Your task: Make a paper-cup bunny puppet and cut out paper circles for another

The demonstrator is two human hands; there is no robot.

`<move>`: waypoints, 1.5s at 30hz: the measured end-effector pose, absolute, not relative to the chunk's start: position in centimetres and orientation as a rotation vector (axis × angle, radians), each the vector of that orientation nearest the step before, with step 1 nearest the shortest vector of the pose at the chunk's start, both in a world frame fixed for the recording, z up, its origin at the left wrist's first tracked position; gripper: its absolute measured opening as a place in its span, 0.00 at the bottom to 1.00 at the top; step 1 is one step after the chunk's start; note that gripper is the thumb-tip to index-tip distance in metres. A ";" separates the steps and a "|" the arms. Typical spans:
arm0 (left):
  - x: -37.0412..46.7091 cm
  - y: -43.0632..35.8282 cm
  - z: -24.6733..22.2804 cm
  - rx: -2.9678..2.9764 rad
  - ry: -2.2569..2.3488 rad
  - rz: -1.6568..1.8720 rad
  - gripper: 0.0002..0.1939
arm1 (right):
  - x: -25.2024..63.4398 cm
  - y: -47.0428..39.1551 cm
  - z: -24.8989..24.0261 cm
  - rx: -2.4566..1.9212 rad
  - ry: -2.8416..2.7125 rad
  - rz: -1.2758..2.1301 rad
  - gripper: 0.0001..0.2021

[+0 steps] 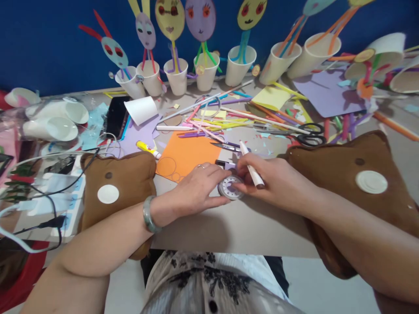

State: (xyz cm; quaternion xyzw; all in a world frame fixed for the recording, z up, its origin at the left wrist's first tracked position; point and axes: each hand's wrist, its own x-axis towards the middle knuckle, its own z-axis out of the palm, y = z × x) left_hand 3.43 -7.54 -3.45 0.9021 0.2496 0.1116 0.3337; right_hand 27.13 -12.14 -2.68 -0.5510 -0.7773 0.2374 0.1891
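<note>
My left hand (198, 188) has its thumb and fingers closed around the left side of a small round disc (231, 187), greyish at the rim with dots round it and purple in the middle. Between the fingers of my right hand (266, 174) is a white marker pen (250, 165), tilted, its dark end toward me. A fingertip of that hand also touches the disc. A black pen cap (222, 163) and a scrap of purple paper lie just beyond. Orange paper (188, 152) with drawn circles is under and beyond my left fingers.
White paper cups (240, 69) with paper faces on pipe-cleaner stems line the blue back wall. Pipe cleaners, black-handled scissors (310, 134) and a yellow marker (147, 149) clutter the middle. Brown cushions (118, 174) lie under both arms. A power strip (72, 205) with cables is at left.
</note>
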 end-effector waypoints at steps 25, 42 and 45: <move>3.0 -7.4 -3.6 2.332 0.644 0.229 0.29 | 27.3 -12.5 -2.5 -1.649 -2.148 0.582 0.09; 3.0 -7.5 -3.4 2.358 0.649 0.218 0.27 | 27.4 -12.3 -2.8 -1.624 -2.156 0.618 0.10; 3.0 -7.5 -3.4 2.370 0.647 0.217 0.25 | 27.3 -12.3 -2.6 -1.623 -2.151 0.657 0.09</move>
